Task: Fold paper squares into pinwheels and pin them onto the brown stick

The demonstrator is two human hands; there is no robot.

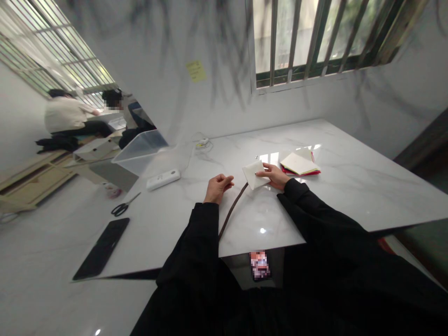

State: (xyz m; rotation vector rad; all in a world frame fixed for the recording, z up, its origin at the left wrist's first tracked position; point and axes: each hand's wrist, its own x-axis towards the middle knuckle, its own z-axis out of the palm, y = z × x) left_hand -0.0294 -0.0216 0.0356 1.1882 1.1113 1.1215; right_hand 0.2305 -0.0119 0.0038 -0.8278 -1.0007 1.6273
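The person's right hand (275, 176) rests on the white marble worktop (350, 186), its fingers pinching the near edge of a small folded white paper square (252, 174), which lies flat on the stone near the middle of the worktop. The left hand (217, 187) sits just to the left of it, fingers curled in and pressed together into a loose fist; I cannot tell whether they grip anything. A thin dark brown strip (233, 210) runs from under the white square down toward the near edge of the worktop, passing close by the left wrist. Just beyond the right hand lies a small stack of cream and red paper sheets (300, 164). Further left are a white oblong device (163, 179), black-handled scissors (123, 206), a flat black tablet (101, 248) and a clear plastic tub (142, 149). Two other people sit well apart by the far window.
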